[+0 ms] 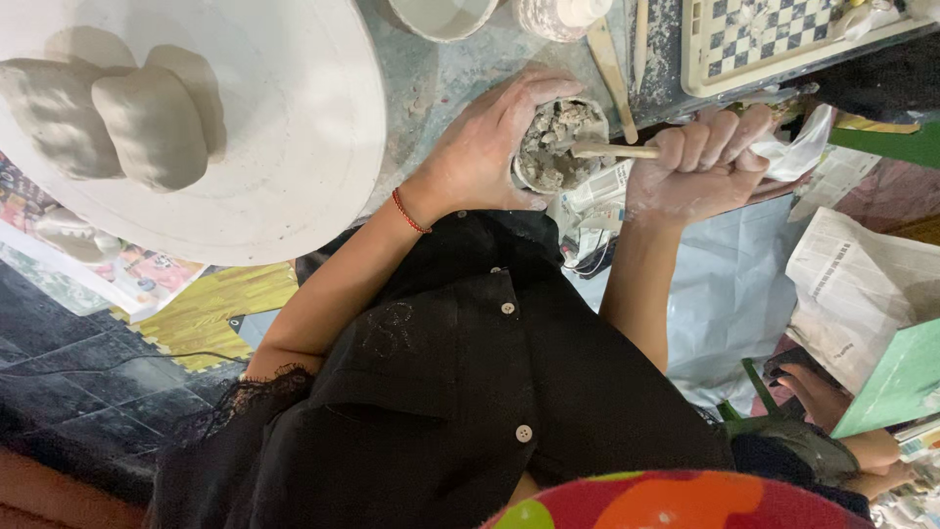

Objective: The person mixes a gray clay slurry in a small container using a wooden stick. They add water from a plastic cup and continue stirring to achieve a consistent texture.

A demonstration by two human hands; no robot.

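My left hand (485,147) wraps around a small white cup (548,176) filled with lumpy grey clay (553,132), holding it at the table's edge. My right hand (700,162), dusted with clay, is closed in a fist on a wooden stick (609,150) whose tip pokes into the clay in the cup. A red cord bracelet (409,213) circles my left wrist. My black buttoned top (470,392) fills the lower middle.
A big round white board (294,147) with smooth clay lumps (147,122) lies at the left. Above are a bowl (441,15), wooden tools (612,59) and a checkered board (764,34). Newspapers (862,284) and another person's hand (818,392) are at the right.
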